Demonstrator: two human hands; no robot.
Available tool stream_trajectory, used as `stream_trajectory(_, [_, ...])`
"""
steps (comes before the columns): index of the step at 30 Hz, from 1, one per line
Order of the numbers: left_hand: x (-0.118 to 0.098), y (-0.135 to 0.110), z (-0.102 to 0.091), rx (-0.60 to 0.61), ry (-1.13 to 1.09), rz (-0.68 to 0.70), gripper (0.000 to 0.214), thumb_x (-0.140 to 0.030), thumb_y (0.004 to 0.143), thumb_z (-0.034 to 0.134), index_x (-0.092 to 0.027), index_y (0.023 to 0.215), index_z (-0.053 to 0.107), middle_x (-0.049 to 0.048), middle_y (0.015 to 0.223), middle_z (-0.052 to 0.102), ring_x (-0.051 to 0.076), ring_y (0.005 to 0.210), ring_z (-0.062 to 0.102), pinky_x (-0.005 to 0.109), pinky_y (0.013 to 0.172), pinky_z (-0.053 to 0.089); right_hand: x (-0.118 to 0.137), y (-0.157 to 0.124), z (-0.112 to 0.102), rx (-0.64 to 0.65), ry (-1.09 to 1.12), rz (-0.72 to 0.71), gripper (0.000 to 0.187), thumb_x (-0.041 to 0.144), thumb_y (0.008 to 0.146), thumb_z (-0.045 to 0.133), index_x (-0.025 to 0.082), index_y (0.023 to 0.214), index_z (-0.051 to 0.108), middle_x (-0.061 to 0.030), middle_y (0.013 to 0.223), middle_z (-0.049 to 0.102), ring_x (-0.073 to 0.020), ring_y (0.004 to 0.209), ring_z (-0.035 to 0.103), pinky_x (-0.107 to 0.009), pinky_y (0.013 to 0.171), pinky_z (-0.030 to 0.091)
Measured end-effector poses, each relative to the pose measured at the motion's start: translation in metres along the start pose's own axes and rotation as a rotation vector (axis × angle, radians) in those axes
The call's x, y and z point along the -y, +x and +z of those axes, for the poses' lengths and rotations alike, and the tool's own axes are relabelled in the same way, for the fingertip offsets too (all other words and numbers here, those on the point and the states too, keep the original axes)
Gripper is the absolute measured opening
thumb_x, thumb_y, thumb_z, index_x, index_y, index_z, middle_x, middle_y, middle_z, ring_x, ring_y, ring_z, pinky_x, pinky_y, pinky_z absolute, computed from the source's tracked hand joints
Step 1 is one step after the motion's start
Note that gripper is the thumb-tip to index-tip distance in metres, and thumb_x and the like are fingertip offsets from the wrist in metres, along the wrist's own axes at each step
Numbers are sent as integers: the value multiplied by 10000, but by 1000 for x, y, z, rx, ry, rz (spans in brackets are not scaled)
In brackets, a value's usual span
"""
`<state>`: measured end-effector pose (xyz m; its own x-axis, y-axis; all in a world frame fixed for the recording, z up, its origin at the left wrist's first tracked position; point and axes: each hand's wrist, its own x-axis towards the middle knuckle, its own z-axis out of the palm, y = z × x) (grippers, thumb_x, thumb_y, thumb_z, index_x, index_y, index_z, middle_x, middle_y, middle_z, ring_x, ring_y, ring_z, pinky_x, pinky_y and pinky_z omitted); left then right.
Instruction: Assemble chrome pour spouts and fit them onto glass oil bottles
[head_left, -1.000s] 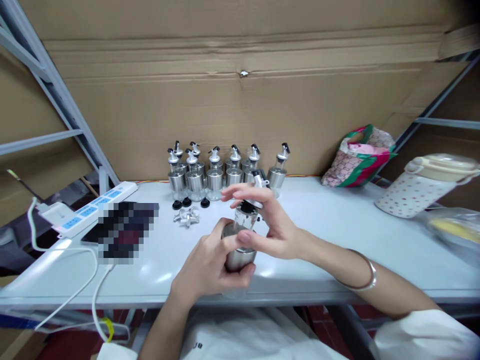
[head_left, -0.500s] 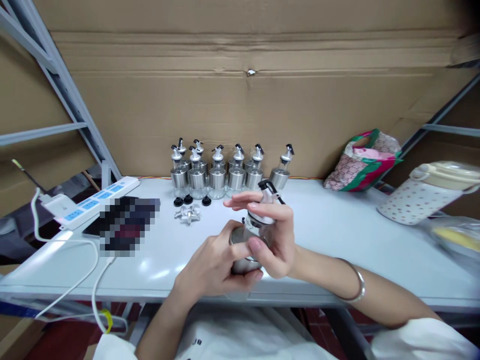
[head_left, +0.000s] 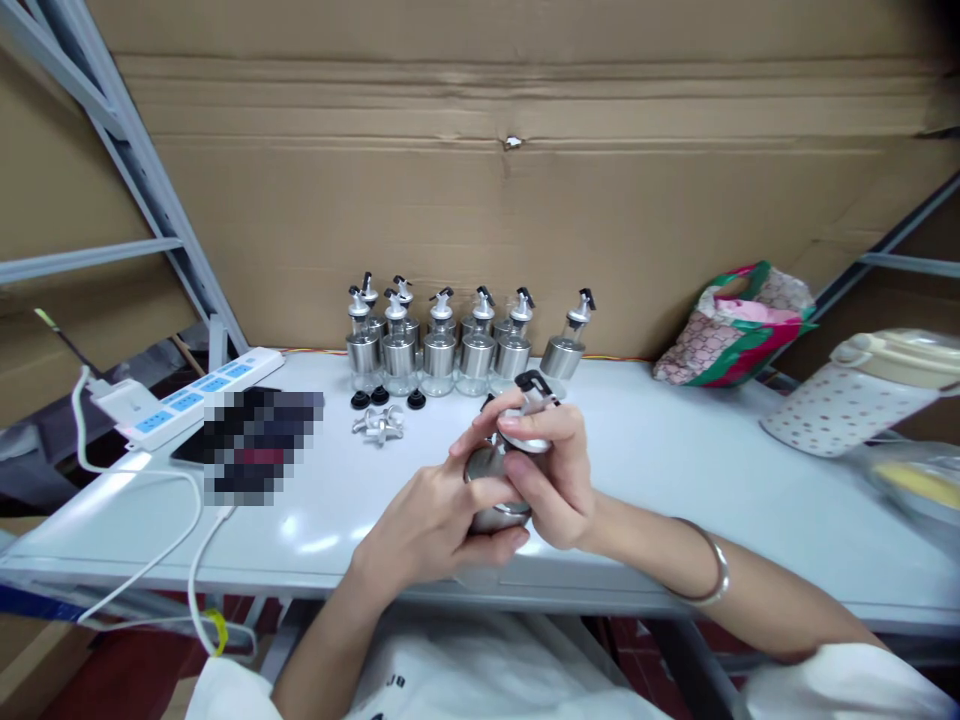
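Note:
An oil dispenser bottle [head_left: 501, 517] with a steel sleeve is tilted above the table's front edge. My left hand [head_left: 439, 520] is wrapped round its body. At the top, my right hand [head_left: 559, 470] has thumb and fingers closed about the silver pourer with its black flip lid [head_left: 534, 382]. Fingers cover much of the bottle's neck. Beyond my hands stand several similar bottles [head_left: 438, 352] with pourers fitted. Black stoppers [head_left: 416, 399] and a small heap of silver pourer parts [head_left: 381, 425] lie in front of them.
A power strip [head_left: 202, 395] and a dark, blurred-out device [head_left: 225, 430] with white cables lie on the left of the white table [head_left: 675, 480]. At right are a patterned bag [head_left: 735, 335], a dotted jug [head_left: 832, 395] and a bowl-like thing under plastic. Cardboard [head_left: 337, 200] forms the back.
My right hand's fingers have curled in more closely around the pourer. My left hand keeps its hold on the bottle. The view has shifted slightly.

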<state>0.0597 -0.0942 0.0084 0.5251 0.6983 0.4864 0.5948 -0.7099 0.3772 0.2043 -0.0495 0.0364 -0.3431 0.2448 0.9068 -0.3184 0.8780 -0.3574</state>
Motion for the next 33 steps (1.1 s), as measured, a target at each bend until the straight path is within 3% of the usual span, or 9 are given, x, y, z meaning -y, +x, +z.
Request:
stream_trajectory(4, [4, 2, 0, -215, -119, 65, 311, -382, 875, 496, -252, 1145, 409, 112, 1237, 458, 181, 908, 604, 291, 663, 521, 4, 13, -17, 60, -43, 45, 283, 141, 896, 446, 285, 1139, 468, -39, 938, 547, -162, 750, 636, -372, 668, 551])
stream_trajectory(7, [9, 3, 1, -334, -157, 98, 442, -317, 876, 525, -294, 1222, 253, 134, 1301, 383, 195, 1061, 561, 322, 747, 528, 3, 29, -40, -94, -97, 86, 273, 238, 885, 536, 321, 1120, 425, -30, 988, 548, -143, 703, 630, -325, 607, 550])
stream_trajectory(10, [11, 3, 2, -347, -163, 90, 466, -276, 874, 536, -311, 1216, 221, 133, 1311, 367, 191, 1101, 548, 359, 816, 524, -10, 41, -73, -256, -250, 126, 462, 326, 841, 617, 378, 1201, 333, -8, 993, 584, -121, 603, 603, -317, 600, 548])
stream_trajectory(12, [11, 2, 3, -333, -159, 81, 468, -261, 874, 534, -313, 1214, 216, 133, 1319, 361, 189, 1107, 550, 368, 832, 524, -25, 43, -98, -316, -353, 132, 454, 360, 837, 619, 369, 1203, 350, -19, 1025, 596, -116, 577, 596, -312, 574, 532])
stream_trajectory(18, [10, 2, 3, -325, -145, 81, 472, -217, 879, 525, -298, 1215, 203, 142, 1319, 354, 187, 1129, 542, 372, 855, 522, -86, 18, -158, -418, -720, 259, 541, 445, 825, 582, 303, 1272, 312, -88, 1047, 621, -189, 620, 648, -349, 522, 502])
stream_trajectory(23, [11, 1, 4, -310, -125, 74, 490, -200, 876, 529, -291, 1227, 201, 145, 1339, 343, 184, 1146, 525, 377, 863, 523, -119, -14, -168, -478, -826, 322, 551, 435, 833, 528, 242, 1292, 292, -129, 1056, 610, -202, 616, 647, -392, 574, 524])
stream_trajectory(28, [10, 1, 4, -300, -93, 76, 481, -202, 875, 528, -282, 1228, 211, 145, 1343, 349, 214, 1233, 457, 381, 849, 531, -133, -29, -160, -465, -828, 365, 630, 470, 851, 468, 200, 1360, 212, -161, 1174, 572, -249, 914, 655, -442, 800, 523])
stream_trajectory(30, [10, 1, 4, -293, -80, 64, 480, -203, 875, 526, -282, 1231, 213, 144, 1355, 342, 222, 1256, 435, 382, 844, 533, -138, -32, -159, -460, -838, 388, 700, 506, 847, 458, 193, 1397, 160, -174, 1298, 504, -258, 1111, 582, -463, 940, 460])
stream_trajectory(33, [10, 1, 4, -279, -65, 44, 477, -212, 876, 525, -284, 1230, 215, 139, 1367, 336, 225, 1264, 426, 386, 848, 529, -149, -38, -162, -494, -817, 503, 854, 605, 807, 468, 167, 1442, 101, -187, 1476, 302, -272, 1358, 338, -480, 1090, 298])
